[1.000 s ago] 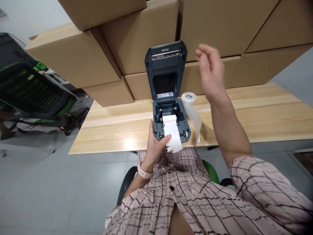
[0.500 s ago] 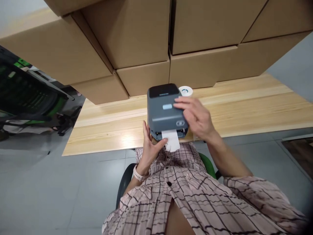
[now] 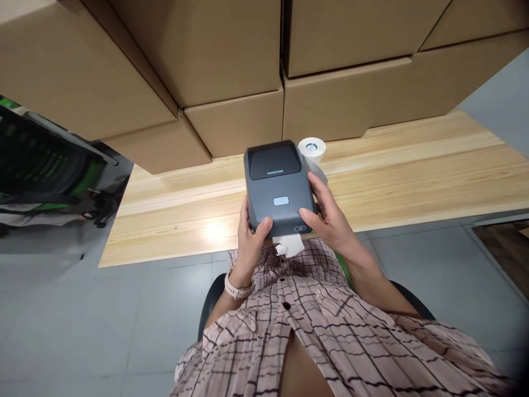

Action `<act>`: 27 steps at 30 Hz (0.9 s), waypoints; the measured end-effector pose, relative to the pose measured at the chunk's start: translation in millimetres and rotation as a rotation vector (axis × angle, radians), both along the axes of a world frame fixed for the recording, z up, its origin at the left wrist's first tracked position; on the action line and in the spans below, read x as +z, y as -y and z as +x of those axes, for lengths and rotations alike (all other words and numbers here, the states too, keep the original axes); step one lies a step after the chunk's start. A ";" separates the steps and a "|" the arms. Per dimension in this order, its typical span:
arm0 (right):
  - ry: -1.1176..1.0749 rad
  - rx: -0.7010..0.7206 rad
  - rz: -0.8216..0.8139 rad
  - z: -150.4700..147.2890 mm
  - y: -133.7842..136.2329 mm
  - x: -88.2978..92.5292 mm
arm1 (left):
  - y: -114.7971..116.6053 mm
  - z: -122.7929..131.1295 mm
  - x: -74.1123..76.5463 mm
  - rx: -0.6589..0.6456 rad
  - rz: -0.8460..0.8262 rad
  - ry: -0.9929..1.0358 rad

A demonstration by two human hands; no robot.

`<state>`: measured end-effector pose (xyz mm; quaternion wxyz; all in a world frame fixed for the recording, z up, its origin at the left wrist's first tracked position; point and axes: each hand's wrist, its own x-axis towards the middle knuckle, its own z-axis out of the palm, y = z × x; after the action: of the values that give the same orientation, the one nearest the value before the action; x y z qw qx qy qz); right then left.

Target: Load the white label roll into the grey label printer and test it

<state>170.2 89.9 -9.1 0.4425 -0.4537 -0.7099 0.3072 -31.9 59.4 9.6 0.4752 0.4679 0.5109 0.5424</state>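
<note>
A dark grey label printer (image 3: 279,190) stands at the front edge of the wooden table, its lid down. My left hand (image 3: 251,240) grips its front left corner, thumb on top. On the right side, my right hand (image 3: 330,220) holds the printer with the thumb on the lid near the front. A crumpled white paper strip (image 3: 289,245) sticks out of the front slot, over my lap. Behind the printer's right side is a white label roll (image 3: 312,148), with some of its paper beside the printer.
Large cardboard boxes (image 3: 235,124) are stacked along the back of the wooden table (image 3: 165,220). A dark chair with green parts (image 3: 37,160) is at the far left, and a person's limb shows near it.
The printer's lid has come down over the front slot. My right hand has moved from the top to the right side, and my left thumb has gone from the paper onto the lid.
</note>
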 end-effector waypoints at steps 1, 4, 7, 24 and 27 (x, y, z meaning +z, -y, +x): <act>0.003 0.004 0.002 0.3 -0.7 -2.4 | -1.1 0.0 0.1 0.011 0.011 -0.009; 0.010 -0.005 0.031 -0.8 -1.2 -5.1 | -3.2 -1.9 -2.5 0.027 0.044 -0.032; 0.033 -0.028 0.099 -4.0 0.6 0.1 | 8.7 -7.8 -11.1 0.021 0.025 -0.044; 0.170 -0.045 0.313 -8.0 -1.5 11.6 | 33.2 26.3 -13.8 -0.129 -0.369 0.253; 0.267 -0.037 0.398 -5.5 -4.0 16.8 | 38.5 25.3 -20.1 -0.095 -0.312 0.230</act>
<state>164.6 93.9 7.6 0.4308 -0.4072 -0.8003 0.0902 -6.7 21.0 -10.4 0.6222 0.3474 0.5085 0.4833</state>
